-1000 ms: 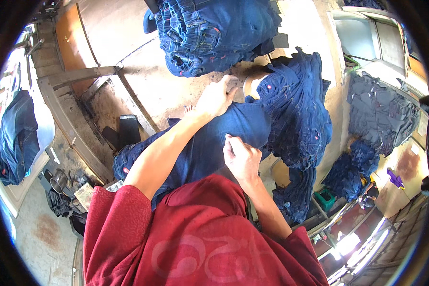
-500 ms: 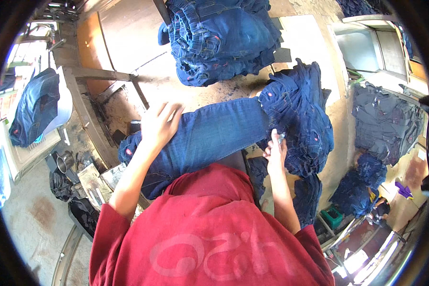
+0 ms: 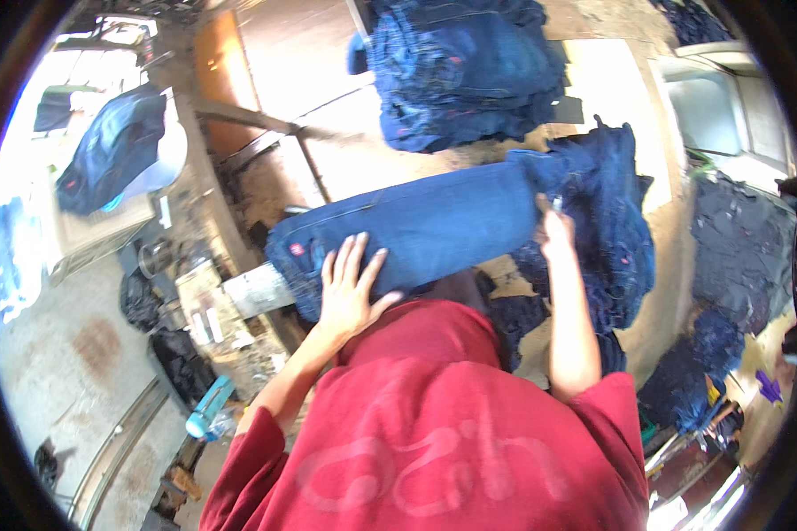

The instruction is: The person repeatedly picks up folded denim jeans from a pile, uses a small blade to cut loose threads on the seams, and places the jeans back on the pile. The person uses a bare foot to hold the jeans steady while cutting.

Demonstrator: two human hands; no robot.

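- Left hand (image 3: pixel 350 296) has come down from over the far part of the jeans (image 3: pixel 434 217) to their near edge, left of the middle; the right hand (image 3: pixel 555 237) stays by their right end.
- Those jeans lie crosswise, the red shirt (image 3: pixel 434 376) just at their near edge, a stack of denim (image 3: pixel 465 80) past their far edge, well apart, and a loose heap (image 3: pixel 611 190) against their right end.
- Left grip: fingers spread on the cloth, clamped on nothing. Right grip: fingers curled, but blur and angle hide whether they pinch anything; I cannot tell.
- Best practice, I judge: press with the whole left palm so the jeans stay flat and cannot creep.
- Work the right end lightly, keeping its edge separate from the heap, since denim against denim could snag or drag.
- Smooth any ripple outward from the jeans' middle.
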